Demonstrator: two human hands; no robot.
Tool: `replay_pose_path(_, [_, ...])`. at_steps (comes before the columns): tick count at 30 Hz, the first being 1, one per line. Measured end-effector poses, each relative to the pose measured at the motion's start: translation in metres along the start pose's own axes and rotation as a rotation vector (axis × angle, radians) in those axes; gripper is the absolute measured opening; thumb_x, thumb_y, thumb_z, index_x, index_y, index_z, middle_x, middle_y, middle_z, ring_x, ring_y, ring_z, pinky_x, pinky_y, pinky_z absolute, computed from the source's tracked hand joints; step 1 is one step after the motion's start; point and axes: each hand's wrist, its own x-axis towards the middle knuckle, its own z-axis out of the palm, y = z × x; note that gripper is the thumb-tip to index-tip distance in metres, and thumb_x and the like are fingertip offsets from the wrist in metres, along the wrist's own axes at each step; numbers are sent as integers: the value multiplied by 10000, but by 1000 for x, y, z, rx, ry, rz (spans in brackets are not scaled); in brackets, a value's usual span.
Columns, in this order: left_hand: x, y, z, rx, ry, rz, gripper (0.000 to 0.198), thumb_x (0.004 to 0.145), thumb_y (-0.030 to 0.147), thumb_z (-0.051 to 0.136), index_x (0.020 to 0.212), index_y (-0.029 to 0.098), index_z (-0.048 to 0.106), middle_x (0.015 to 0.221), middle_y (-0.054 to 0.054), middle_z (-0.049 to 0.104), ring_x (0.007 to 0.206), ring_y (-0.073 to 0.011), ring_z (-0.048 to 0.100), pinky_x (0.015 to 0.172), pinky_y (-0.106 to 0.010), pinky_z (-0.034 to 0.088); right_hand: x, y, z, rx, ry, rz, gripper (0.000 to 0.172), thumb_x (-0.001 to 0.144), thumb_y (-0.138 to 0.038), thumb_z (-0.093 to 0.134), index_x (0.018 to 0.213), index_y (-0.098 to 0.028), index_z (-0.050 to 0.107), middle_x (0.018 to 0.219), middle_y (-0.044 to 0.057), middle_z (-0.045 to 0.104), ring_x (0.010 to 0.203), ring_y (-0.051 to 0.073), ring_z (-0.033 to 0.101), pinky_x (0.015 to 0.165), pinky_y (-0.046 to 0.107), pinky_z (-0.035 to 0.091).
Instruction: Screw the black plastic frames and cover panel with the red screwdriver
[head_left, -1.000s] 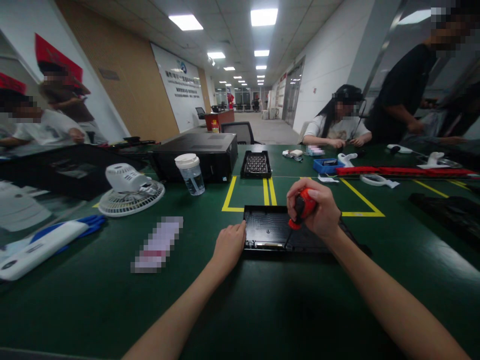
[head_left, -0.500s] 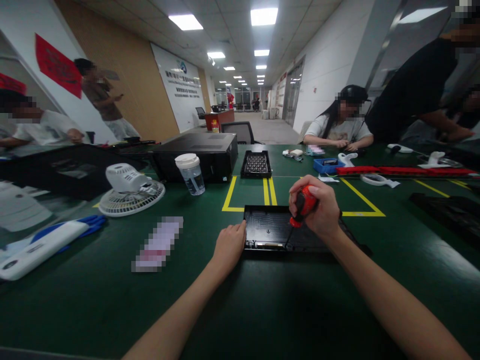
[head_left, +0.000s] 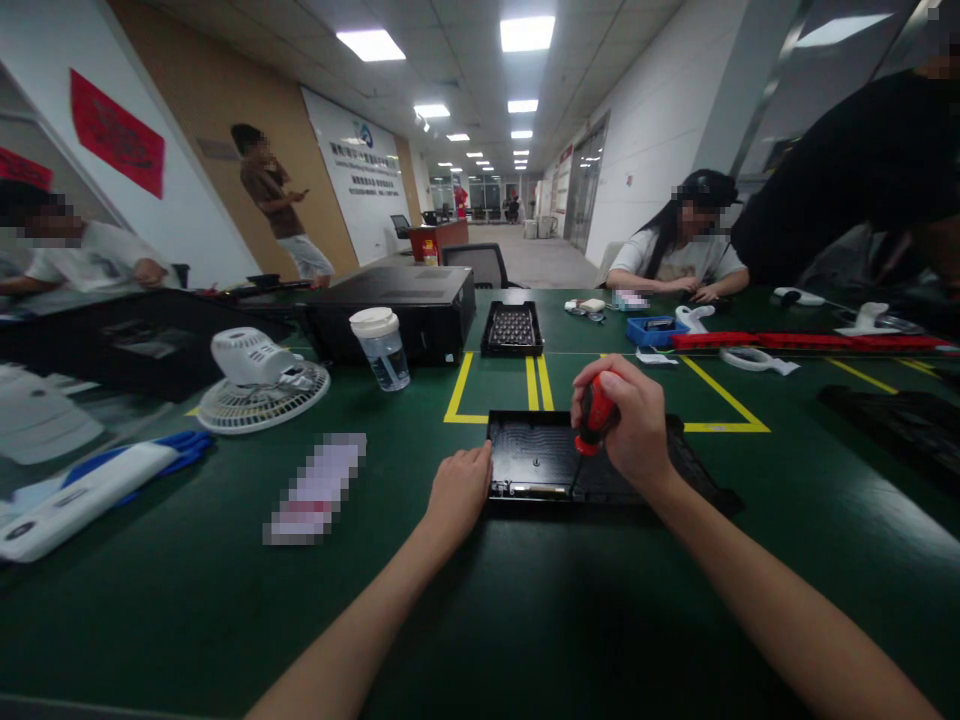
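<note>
A shallow black plastic panel [head_left: 536, 450] lies flat on the green table before me. Along its near edge runs a small metallic strip [head_left: 536, 492]. My right hand [head_left: 630, 420] is wrapped round the handle of a red and black screwdriver [head_left: 598, 410]. The shaft points steeply down, and its tip meets the panel near the right end of that strip; the exact contact spot is too small to make out. With closed fingers my left hand [head_left: 461, 487] grips the panel's left edge, its fingertips partly hidden there.
A lidded plastic cup [head_left: 384, 350], a white fan [head_left: 262, 385] and a large black case [head_left: 420, 320] stand left of centre. Behind the panel sits a black tray [head_left: 512, 330]; a blue bin [head_left: 656, 332] is farther right. A person in a cap [head_left: 694, 240] sits across the table.
My right hand has turned on the screwdriver, and the handle stands more upright. My left hand and the panel keep their place. A person in the background has walked to the right.
</note>
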Motion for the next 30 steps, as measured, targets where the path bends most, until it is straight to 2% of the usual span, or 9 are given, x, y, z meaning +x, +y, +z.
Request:
replay_pose_path(9, [0,0,-2,-9,-5,0,397,914,261,284,1256,142,446,1092,-97,619,938,-185,579,792,-313,447,-7,-1,2,-93,68,-41,195,845,-284,463,823,-144,597,595,-10,520,466,98,500,441,234,385])
replay_pose_path(13, [0,1,-2,-11,-7,-5,397,913,257,287,1260,147,445,1085,-97,621,939,-183,579,794,-304,444,-9,-4,3,-146,59,-37,182,843,-291,490,829,-146,599,579,-13,523,488,104,512,471,238,392])
replay_pose_path(25, [0,1,0,-2,9,7,397,914,270,285,1251,143,452,1078,-101,624,929,-188,584,783,-312,441,-10,-1,6,-169,134,-65,138,826,-294,522,769,-169,531,584,-40,504,483,94,521,486,234,433])
replay_pose_path(30, [0,2,-2,5,-4,-4,396,915,267,282,1251,150,455,1089,-97,620,929,-181,581,791,-298,435,-13,-4,8,-144,99,-79,118,839,-276,508,782,-177,480,697,-26,550,450,68,509,448,221,440])
